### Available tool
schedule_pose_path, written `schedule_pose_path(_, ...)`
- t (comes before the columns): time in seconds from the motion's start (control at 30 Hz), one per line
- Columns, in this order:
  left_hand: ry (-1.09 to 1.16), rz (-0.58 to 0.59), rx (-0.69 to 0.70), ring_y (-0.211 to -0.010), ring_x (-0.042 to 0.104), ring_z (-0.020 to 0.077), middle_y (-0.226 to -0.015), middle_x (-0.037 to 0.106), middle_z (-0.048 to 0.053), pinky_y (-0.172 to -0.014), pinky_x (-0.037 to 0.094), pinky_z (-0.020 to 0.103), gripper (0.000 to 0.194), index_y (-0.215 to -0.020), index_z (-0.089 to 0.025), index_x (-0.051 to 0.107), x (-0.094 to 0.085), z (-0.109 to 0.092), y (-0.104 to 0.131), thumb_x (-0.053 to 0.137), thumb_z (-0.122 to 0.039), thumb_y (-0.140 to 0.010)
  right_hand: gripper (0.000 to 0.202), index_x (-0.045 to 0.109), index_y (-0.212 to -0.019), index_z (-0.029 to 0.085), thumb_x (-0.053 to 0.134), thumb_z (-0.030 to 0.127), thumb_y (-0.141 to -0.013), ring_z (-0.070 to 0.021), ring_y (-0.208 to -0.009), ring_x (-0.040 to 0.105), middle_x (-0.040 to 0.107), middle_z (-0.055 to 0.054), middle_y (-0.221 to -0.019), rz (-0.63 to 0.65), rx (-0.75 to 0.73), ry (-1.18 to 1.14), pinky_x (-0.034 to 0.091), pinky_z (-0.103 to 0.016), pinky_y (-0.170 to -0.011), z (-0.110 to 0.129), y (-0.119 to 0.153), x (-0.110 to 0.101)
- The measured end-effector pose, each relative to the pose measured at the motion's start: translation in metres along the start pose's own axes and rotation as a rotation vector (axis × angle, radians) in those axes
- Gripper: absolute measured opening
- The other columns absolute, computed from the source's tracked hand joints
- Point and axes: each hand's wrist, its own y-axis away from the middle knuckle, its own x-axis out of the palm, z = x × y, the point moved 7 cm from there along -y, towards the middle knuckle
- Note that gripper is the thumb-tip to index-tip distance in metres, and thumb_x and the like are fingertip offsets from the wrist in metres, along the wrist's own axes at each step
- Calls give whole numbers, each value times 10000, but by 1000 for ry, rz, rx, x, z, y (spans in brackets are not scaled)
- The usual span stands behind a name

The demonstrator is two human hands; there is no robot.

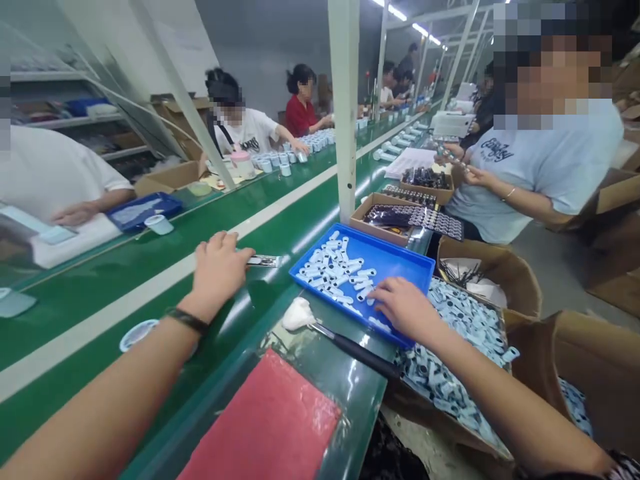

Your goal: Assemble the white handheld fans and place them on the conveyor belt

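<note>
My left hand (220,267) is over the green conveyor belt, its fingers curled at one end of a small flat piece (265,261), silvery with dark marks. The fingers partly hide that piece. My right hand (404,308) reaches into a blue tray (400,257), its fingers bent and a little apart. Its fingertips are at the small light-blue plastic parts (333,267) with dark spots, many of them heaped at the tray's left side. Whether a part is between those fingertips is hard to see.
A black-handled tool (360,353) with a white wrapped head lies before the tray, near a red sheet (270,420). A large box of light-blue parts (465,327) stands below my right arm. A white post (344,107) rises beyond the tray. Co-workers sit along both sides.
</note>
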Motion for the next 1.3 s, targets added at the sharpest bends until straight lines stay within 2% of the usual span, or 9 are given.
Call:
schedule_pose_path(0.2, 112, 197, -85, -1415, 406, 372, -1534, 420, 215, -1069, 434, 496, 521, -1481, -220, 486, 60, 24, -32, 455, -239, -961, 186, 752, -1064, 282, 661, 199, -924, -267, -994, 614, 644, -86, -1118, 78, -93, 125, 460, -379, -802, 8, -9, 16)
schedule_pose_path(0.3, 131, 261, -203, -1503, 232, 418, -1603, 309, 239, -1135, 362, 566, 669, -1528, -127, 382, 65, 59, 3, 433, -497, -974, 113, 733, -1012, 249, 672, 223, -921, -263, -961, 630, 652, -83, -1091, 41, -121, 155, 457, -376, -785, 4, -8, 16)
schedule_pose_path(0.4, 153, 424, -320, -1374, 435, 451, -1482, 478, 265, -1043, 446, 586, 848, -1450, -100, 483, 71, 89, 55, 457, -721, -873, 75, 697, -976, 220, 645, 262, -942, -249, -870, 638, 673, -75, -1008, -30, -128, 85, 452, -374, -754, 3, -8, 13)
schedule_pose_path(0.5, 189, 538, -379, -1216, 592, 400, -1408, 568, 226, -931, 518, 527, 863, -1515, -143, 387, 75, 94, 87, 488, -681, -848, 88, 659, -983, 207, 627, 283, -953, -237, -856, 647, 682, -66, -988, -125, -142, -154, 464, -366, -751, 26, -5, 0)
schedule_pose_path(0.67, 193, 537, -305, -1167, 607, 389, -1338, 612, 192, -929, 487, 495, 804, -1483, -187, 438, 54, 74, 102, 597, -518, -768, 145, 651, -1097, 240, 569, 259, -979, -173, -915, 649, 661, -40, -1041, -12, -262, -714, 496, -304, -798, 113, 19, -4)
schedule_pose_path(0.8, 193, 523, -207, -1169, 590, 354, -1291, 625, 139, -1078, 374, 503, 833, -1500, -220, 429, 19, 65, 162, 627, -483, -734, 153, 682, -1054, 245, 552, 239, -973, -136, -811, 624, 641, -27, -988, 235, -290, -970, 485, -268, -732, 165, 46, 29)
schedule_pose_path(1.07, 330, 521, -142, -1210, 594, 327, -1304, 612, 107, -1216, 157, 654, 772, -1508, -290, 415, -39, 52, 340, 661, -341, -778, 171, 678, -1045, 244, 527, 298, -984, -193, -873, 645, 680, -45, -986, 303, -353, -851, 487, -333, -796, 182, 64, 72)
schedule_pose_path(1.2, 359, 522, -167, -1224, 592, 293, -1320, 613, 91, -1220, 130, 671, 733, -1499, -316, 423, -41, 53, 397, 622, -247, -797, 183, 671, -1046, 256, 519, 342, -994, -209, -890, 661, 681, -41, -1029, 289, -365, -700, 499, -356, -804, 177, 67, 70)
schedule_pose_path(1.3, 340, 478, -217, -1374, 480, 344, -1487, 509, 131, -1188, 280, 641, 725, -1507, -298, 415, -38, 55, 425, 628, -235, -817, 188, 680, -1045, 262, 519, 347, -998, -217, -919, 672, 660, -48, -1085, 238, -394, -556, 517, -370, -814, 171, 70, 67)
